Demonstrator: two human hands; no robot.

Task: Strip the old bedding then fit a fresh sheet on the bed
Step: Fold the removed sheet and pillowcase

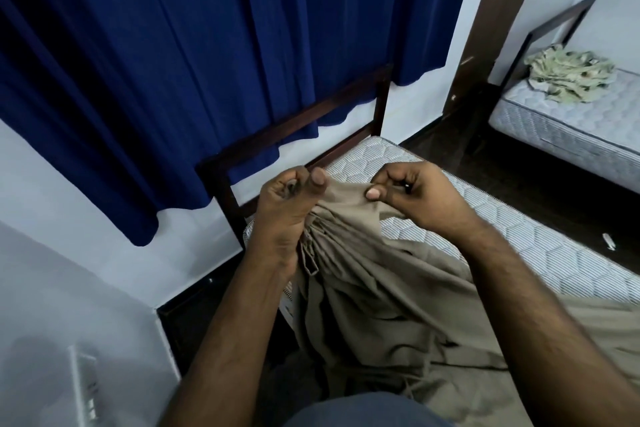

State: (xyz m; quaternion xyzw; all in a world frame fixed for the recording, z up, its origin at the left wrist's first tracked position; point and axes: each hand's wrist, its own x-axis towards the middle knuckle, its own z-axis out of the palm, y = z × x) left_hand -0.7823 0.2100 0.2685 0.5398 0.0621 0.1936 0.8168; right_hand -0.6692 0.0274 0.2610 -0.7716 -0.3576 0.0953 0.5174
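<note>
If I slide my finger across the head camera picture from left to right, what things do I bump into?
White wall socket → blue curtain → left hand pinching the tan sheet → right hand pinching it too → crumpled patterned bedding on the far mattress.

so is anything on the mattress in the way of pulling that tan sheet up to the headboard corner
Nothing visible. Both hands, left and right, pinch the tan sheet by its edge, and the mattress between them and the headboard is bare.
</note>
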